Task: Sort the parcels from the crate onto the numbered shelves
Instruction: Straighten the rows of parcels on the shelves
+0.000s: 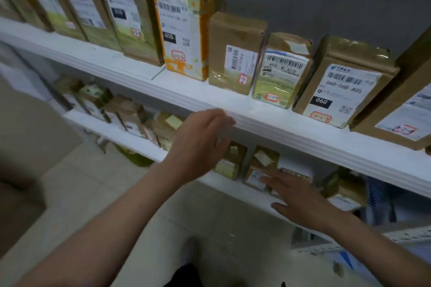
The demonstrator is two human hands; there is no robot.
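Small parcel [262, 162] was recorded upright on the lower shelf [105, 127], touched by the flat, straight-fingered right hand [300, 198]. Left hand [198, 144] was held relaxed, empty, above that shelf. Many parcels [182, 21] judged shelved; crate unseen, remainder undetermined.

Both bare forearms reach forward from below. The left hand [200, 144] is raised higher, fingers loosely bent and close together, gripping nothing. The right hand [296, 198] sits lower, palm down, fingers straight and spread, thumb out sideways.
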